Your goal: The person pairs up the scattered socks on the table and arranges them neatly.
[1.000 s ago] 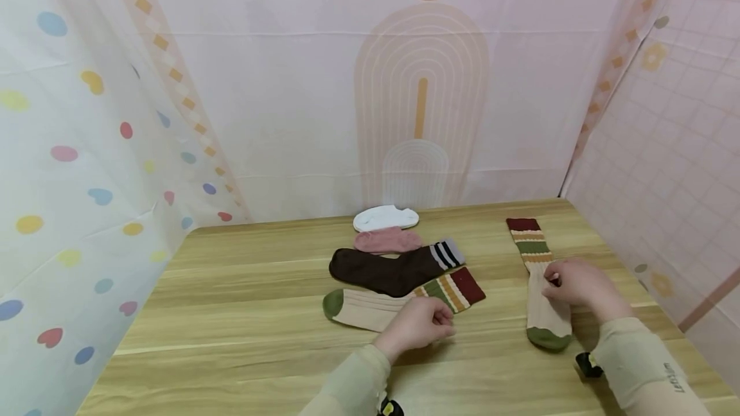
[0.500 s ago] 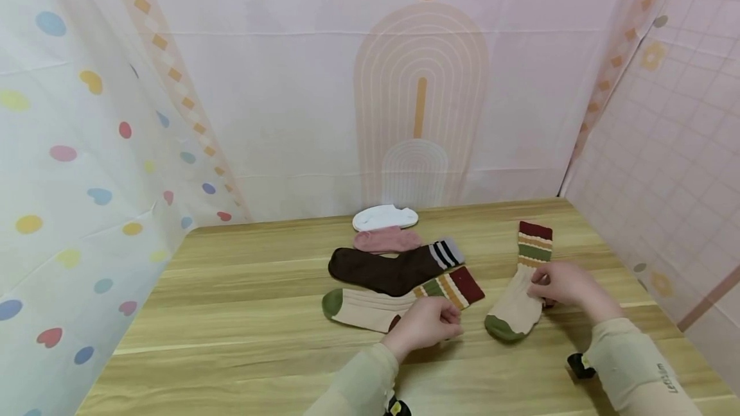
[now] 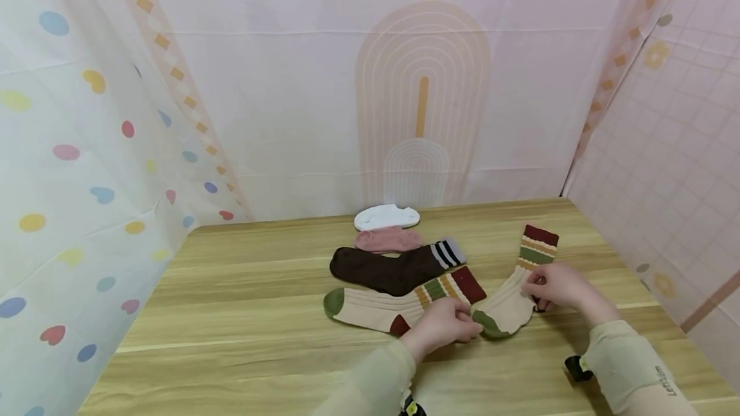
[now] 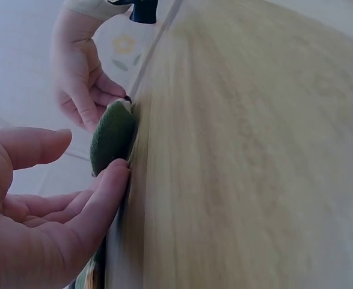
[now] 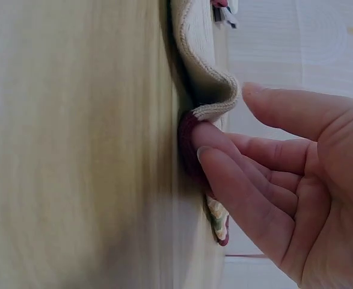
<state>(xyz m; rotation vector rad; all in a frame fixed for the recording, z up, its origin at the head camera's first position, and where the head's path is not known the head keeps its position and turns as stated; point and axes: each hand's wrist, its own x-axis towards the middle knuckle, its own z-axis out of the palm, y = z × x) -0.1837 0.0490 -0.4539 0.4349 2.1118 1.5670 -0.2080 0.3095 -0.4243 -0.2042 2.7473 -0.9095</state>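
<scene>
On the right of the head view, a beige ribbed sock [image 3: 507, 303] lies bent, with a green toe, maroon heel and striped cuff. My right hand [image 3: 559, 287] is at its heel; in the right wrist view the fingertips [image 5: 211, 158] press the maroon heel [image 5: 189, 141], thumb held apart, while the beige fabric bulges in a fold. My left hand [image 3: 442, 326] has its fingertips at the green toe [image 4: 113, 132], its thumb raised away from the fingers. A matching beige sock [image 3: 370, 310] lies to the left, partly behind the left hand.
Behind the matching sock lie a dark brown sock [image 3: 376, 268] with a striped grey cuff, a pink sock [image 3: 387, 239] and a white low-cut sock [image 3: 386, 217]. They sit on a wooden table [image 3: 243, 313] walled by patterned cloth [image 3: 289, 114].
The right-hand sock has turned and bent, its toe swinging left toward my left hand. My right hand has shifted slightly left. My left hand has moved right to the toe.
</scene>
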